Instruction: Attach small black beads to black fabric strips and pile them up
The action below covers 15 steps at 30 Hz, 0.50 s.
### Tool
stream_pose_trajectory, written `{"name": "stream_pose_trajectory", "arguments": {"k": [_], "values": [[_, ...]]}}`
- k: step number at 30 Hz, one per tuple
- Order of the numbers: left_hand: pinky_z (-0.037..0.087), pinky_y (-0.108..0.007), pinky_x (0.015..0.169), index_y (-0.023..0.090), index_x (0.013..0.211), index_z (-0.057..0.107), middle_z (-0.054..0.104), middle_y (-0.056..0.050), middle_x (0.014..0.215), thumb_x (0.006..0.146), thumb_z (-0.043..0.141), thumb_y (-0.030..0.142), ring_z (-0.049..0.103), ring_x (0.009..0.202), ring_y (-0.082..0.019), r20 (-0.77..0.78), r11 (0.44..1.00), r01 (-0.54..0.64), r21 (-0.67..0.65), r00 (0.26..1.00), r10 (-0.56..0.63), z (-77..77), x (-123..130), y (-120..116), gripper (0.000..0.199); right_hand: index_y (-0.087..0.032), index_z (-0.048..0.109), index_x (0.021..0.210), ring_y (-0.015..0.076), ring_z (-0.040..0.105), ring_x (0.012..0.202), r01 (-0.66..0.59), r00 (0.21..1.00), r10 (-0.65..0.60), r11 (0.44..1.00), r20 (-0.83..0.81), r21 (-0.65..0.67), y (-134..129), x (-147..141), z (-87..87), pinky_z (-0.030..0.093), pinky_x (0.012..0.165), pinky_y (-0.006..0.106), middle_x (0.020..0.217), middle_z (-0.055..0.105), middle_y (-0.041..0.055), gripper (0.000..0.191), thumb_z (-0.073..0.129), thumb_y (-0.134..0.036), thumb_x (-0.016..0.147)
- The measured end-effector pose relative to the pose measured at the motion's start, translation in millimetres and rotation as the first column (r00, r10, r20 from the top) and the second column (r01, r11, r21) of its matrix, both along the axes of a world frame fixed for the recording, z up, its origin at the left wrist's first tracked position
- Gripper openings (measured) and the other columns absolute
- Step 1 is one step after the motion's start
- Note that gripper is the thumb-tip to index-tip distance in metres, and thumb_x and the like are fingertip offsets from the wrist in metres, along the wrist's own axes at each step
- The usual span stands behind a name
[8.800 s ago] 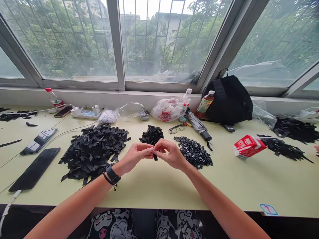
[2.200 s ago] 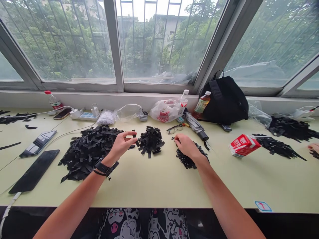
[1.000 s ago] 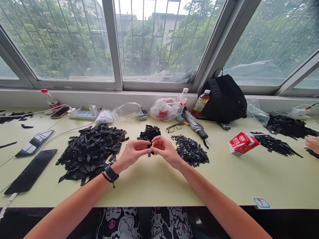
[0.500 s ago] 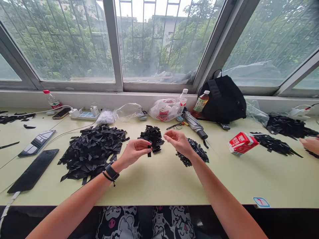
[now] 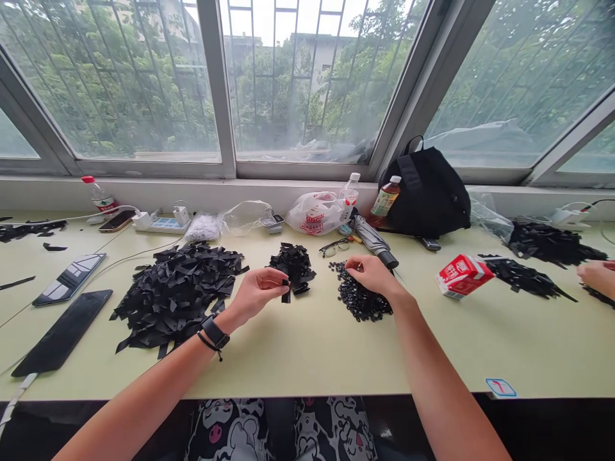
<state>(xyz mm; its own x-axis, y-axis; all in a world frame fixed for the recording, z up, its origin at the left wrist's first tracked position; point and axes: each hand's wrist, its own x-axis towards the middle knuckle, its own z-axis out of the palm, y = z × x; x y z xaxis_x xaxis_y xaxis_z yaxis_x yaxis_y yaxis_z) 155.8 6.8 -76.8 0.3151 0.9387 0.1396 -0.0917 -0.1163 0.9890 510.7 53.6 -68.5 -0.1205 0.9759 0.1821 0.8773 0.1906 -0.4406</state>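
Observation:
My left hand (image 5: 259, 293), with a watch (image 5: 214, 333) on its wrist, pinches a short black fabric strip (image 5: 286, 297) upright between thumb and fingers. Over a pile of small black ring-like pieces (image 5: 361, 307) is my right hand (image 5: 375, 275), fingers curled together at the pile's upper edge. Whatever lies between those fingertips is too small to make out. A small heap of black pieces (image 5: 294, 261) lies just beyond my left hand. To its left spreads a large pile of cut black strips (image 5: 177, 288).
On the right stand a red and white carton (image 5: 464, 276) and more black strips (image 5: 533, 279), with another person's hand (image 5: 598, 276) beyond. Along the back are a plastic bag (image 5: 314, 214), an umbrella (image 5: 373, 238), glasses (image 5: 335, 246) and a black backpack (image 5: 425, 192). A power bank-like slab (image 5: 62, 333) lies left.
My right hand has moved right, from near the left hand to the pile of small black rings. My left hand stays nearly in place, still pinching the strip.

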Motion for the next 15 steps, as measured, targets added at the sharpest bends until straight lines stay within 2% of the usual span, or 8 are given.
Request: {"name": "stream_pose_trajectory", "arguments": {"k": [3, 15], "values": [[0.057, -0.028, 0.072, 0.016, 0.097, 0.078, 0.076, -0.007, 0.092, 0.071, 0.09, 0.031, 0.073, 0.084, -0.019, -0.008, 0.999, -0.039, 0.01, 0.999, 0.039, -0.5, 0, 1, 0.031, -0.02, 0.078, 0.087, 0.0213, 0.068, 0.079, 0.032, 0.999, -0.031, 0.999, 0.017, -0.017, 2, 8, -1.7, 0.047, 0.071, 0.029, 0.088, 0.077, 0.0056, 0.019, 0.061, -0.026, 0.081], [0.056, -0.028, 0.072, 0.017, 0.094, 0.079, 0.076, -0.007, 0.089, 0.072, 0.089, 0.03, 0.071, 0.082, -0.019, -0.008, 0.998, -0.067, 0.012, 0.998, 0.067, 4.0, 0, -1, 0.027, -0.021, 0.078, 0.096, 0.0224, 0.071, 0.08, 0.04, 0.998, -0.036, 0.995, 0.051, -0.094, 9, 20, -14.7, 0.051, 0.076, 0.031, 0.089, 0.077, 0.0063, 0.018, 0.068, -0.024, 0.081]]}}
